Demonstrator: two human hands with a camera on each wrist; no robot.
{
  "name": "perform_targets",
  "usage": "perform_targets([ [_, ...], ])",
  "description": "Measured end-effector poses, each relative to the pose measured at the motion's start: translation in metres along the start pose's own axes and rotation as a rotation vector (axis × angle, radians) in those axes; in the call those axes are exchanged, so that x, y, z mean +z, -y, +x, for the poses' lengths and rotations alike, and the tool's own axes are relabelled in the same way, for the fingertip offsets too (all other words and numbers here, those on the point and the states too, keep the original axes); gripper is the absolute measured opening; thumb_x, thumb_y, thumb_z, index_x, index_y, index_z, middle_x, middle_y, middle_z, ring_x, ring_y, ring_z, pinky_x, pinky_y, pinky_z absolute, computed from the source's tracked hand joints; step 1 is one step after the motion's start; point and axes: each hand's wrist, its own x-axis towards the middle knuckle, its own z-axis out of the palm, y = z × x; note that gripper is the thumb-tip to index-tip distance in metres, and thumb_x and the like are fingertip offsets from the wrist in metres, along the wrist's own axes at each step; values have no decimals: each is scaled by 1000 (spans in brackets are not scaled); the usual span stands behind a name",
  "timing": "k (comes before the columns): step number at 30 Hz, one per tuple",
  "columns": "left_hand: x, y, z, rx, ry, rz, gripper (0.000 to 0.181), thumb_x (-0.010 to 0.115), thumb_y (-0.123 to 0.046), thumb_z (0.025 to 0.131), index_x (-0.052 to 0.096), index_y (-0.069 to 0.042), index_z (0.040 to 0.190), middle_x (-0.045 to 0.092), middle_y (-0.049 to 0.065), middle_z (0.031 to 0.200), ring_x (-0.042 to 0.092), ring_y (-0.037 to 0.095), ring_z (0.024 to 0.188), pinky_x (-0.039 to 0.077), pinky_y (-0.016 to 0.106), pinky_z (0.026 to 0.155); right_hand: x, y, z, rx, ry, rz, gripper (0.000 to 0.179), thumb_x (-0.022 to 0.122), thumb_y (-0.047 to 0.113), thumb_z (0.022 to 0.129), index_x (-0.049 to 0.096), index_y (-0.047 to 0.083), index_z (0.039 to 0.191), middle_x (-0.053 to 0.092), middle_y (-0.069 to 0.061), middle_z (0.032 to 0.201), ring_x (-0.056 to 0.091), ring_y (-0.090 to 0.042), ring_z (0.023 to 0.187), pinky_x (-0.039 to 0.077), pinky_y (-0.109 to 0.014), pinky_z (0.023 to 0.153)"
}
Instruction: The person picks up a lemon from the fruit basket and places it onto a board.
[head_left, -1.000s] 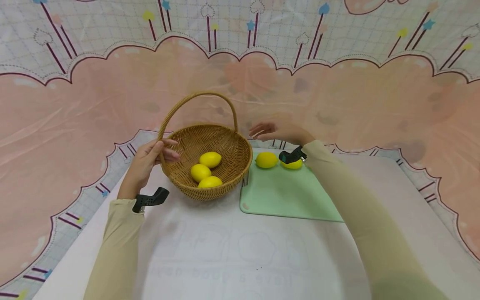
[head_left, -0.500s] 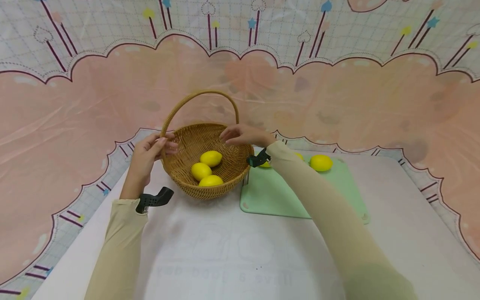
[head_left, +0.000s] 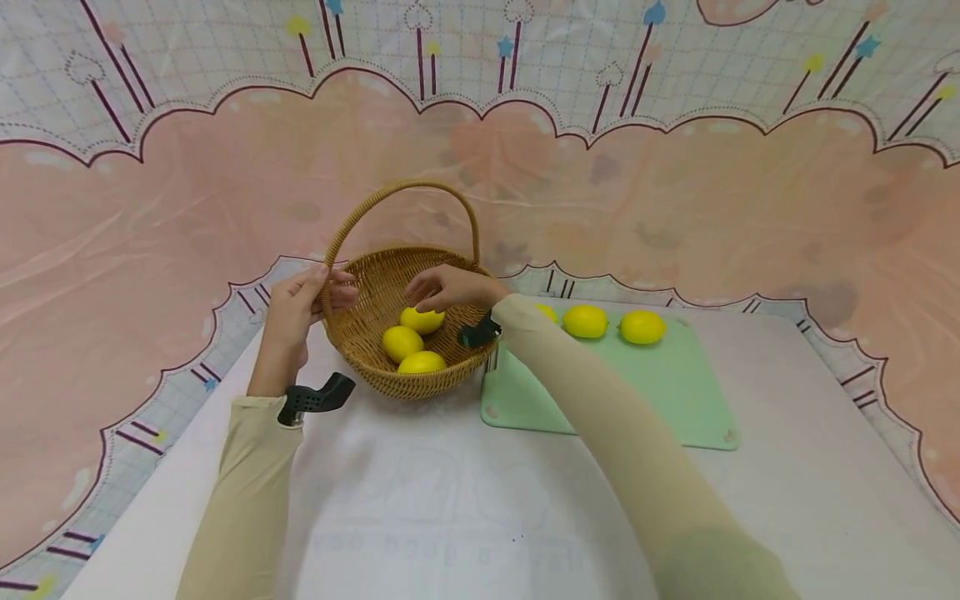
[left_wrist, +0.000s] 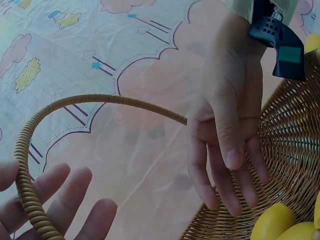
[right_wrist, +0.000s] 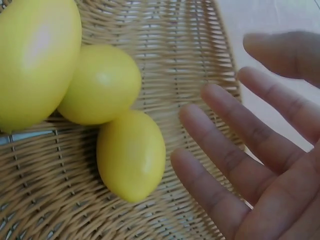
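Faint lettering (head_left: 438,547) shows on the table (head_left: 810,467), well in from its left edge and towards the near edge: one line, mirror-reversed, running right to left. It seems to read "Have a good day"; "a good" is the clearest part.

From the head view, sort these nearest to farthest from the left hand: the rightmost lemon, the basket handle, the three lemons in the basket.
1. Basket handle: held in the left hand.
2. Three lemons: low inside the basket, right of that hand.
3. Rightmost lemon: farther right, on the green board.
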Motion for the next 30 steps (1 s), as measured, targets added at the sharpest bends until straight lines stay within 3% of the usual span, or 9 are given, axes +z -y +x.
perform_targets([
  [12,-4,4,0,5,2,-40,28,47,-37,97,67,-20,87,71,-15,72,68,0,70,53,13,69,16,-1,16,50,237,-48,40,61,8,90,51,-1,128,55,-20,130,54,-25,120,48,-33,99],
  [21,-5,5,-1,0,-1,-28,28,46,-37,98,66,-19,88,71,-15,74,68,0,71,53,13,70,20,-2,20,119,312,-202,36,63,10,89,55,4,124,59,-15,126,57,-20,114,49,-22,88],
  [30,0,8,-1,76,-29,-60,31,44,-32,99,64,-15,83,71,-13,74,68,1,71,53,14,71,23,-4,20,219,364,-261,40,66,17,88,56,11,127,55,-11,132,54,-16,115,47,-19,76],
])
